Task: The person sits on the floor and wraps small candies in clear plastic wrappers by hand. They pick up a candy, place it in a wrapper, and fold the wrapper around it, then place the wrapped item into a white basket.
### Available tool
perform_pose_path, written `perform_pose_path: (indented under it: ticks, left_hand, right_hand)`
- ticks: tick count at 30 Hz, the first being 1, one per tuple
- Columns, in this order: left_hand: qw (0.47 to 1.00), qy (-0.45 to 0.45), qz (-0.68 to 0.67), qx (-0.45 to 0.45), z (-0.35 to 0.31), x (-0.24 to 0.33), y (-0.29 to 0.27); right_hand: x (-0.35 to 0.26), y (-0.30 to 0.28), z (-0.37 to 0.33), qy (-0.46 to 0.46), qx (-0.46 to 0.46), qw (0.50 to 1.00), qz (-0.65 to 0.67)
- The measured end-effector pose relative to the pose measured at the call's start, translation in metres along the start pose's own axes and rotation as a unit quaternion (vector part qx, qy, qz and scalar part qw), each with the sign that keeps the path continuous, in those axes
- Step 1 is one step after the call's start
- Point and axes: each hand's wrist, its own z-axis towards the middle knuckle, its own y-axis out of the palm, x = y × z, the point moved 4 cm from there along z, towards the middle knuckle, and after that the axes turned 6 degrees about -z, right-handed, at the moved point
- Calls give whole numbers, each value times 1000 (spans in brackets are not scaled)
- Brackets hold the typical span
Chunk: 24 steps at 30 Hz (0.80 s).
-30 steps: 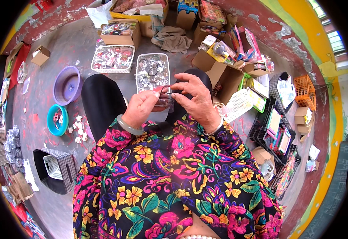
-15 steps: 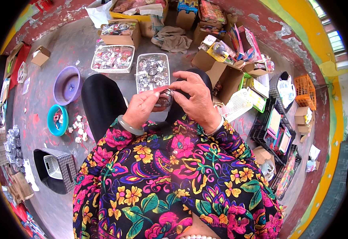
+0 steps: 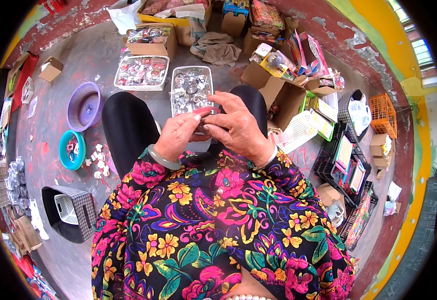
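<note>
Evidently the small dark item [image 3: 202, 123], mostly hidden by fingers, is held just on the person's side of the white basket [image 3: 211, 82], likely to keep it in easy sight. The left hand [image 3: 174, 136] has thumb and forefinger pressed together on it, seemingly as a steady clamp. The right hand [image 3: 238, 129] brings its thumb and forefinger nearly closed at the same item, its other fingers loosely spread, perhaps to leave room; whether it truly grips, I cannot tell.

The basket, full of clear packets and dark loops, stands on the floor just beyond the hands, presumably for a short reach. Left of the basket sit a wide white tray [image 3: 138, 88] of packets and, farther out, a purple bowl [image 3: 81, 107] and a teal bowl [image 3: 82, 150]. Right of it, an open carton [image 3: 289, 99] seems parked clear of the working space.
</note>
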Motion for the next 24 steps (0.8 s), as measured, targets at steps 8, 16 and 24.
perform_pose_path:
  ticks: [8,16,24]
  left_hand:
    - [1000,10,1,4,0,-2,-2]
    - [1000,11,-17,-13,-1,1,2]
    - [1000,11,-7,-12,0,-3,2]
  right_hand:
    - [2,-1,-1,64,22,997,23]
    - [10,6,-5,54,-7,997,48]
    - [10,13,-6,28,-33,999,27]
